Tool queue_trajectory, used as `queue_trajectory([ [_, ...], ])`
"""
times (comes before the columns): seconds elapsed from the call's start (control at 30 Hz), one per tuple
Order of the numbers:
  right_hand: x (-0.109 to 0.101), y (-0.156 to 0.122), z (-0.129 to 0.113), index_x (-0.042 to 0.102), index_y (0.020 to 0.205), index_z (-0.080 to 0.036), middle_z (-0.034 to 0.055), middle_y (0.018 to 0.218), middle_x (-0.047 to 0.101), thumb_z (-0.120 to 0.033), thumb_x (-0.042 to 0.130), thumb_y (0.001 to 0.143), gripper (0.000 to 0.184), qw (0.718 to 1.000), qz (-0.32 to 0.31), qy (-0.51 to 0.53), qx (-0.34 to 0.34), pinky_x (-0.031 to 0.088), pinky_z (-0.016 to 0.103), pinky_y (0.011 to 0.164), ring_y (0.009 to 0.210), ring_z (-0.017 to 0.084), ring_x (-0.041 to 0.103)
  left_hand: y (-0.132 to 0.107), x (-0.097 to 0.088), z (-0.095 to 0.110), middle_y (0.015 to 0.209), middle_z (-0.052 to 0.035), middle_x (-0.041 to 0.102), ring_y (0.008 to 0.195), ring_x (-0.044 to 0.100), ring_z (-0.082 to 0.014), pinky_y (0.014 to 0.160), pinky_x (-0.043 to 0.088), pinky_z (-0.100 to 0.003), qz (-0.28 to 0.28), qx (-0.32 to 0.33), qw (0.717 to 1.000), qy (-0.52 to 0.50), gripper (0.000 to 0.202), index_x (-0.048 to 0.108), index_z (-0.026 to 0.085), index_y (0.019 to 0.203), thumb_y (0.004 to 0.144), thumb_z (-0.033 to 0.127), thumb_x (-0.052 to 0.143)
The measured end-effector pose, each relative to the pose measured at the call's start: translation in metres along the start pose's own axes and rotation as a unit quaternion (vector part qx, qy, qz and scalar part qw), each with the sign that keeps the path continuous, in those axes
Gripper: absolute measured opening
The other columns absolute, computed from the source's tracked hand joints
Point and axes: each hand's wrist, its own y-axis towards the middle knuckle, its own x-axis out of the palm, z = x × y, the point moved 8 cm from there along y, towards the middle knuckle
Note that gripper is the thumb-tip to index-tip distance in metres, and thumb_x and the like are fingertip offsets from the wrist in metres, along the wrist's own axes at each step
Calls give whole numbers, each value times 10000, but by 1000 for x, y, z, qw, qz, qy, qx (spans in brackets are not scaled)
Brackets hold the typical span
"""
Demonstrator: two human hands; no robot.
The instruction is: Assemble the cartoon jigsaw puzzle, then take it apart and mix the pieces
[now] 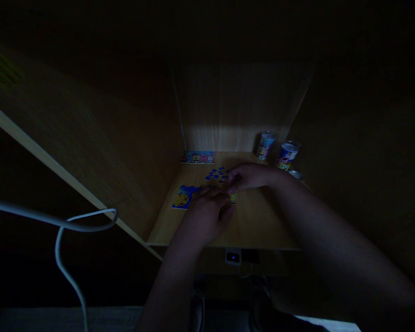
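A partly joined jigsaw puzzle in blue and yellow lies on the wooden shelf. My left hand rests over its middle and right part with fingers stretched out, hiding much of it. Just to the right, my right hand hovers close by, its thumb and fingers pinched together; whatever sits between the fingertips is too dark and small to make out. Beyond both hands is a loose cluster of blue puzzle pieces. A finished-looking cartoon picture strip lies at the back left.
Two cartoon-printed cans with clear tops stand at the back right, a round metal lid beside them. Wooden panels enclose the shelf. A white cable hangs at left; a small white device is below the front edge.
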Motion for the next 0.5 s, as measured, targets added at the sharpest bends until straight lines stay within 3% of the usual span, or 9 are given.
queue_trajectory([
  [0.27, -6, -7, -5, 827, 936, -206, 5, 823, 764, -675, 712, 873, 487, 998, -8, -58, 35, 423, 296, 701, 752, 180, 628, -1, 1, 2, 1222, -45, 764, 1197, 660, -284, 1097, 496, -486, -5, 24, 1000, -9, 179, 785, 262, 1147, 1006, 368, 754],
  [0.5, -1, -8, -12, 823, 898, -191, -4, 787, 743, -583, 692, 907, 413, 997, -40, -63, 25, 406, 288, 684, 707, 159, 584, -1, 3, -1, 1239, -44, 751, 1204, 655, -274, 1097, 509, -487, -2, 12, 1000, -11, 198, 787, 268, 1191, 1013, 342, 744],
])
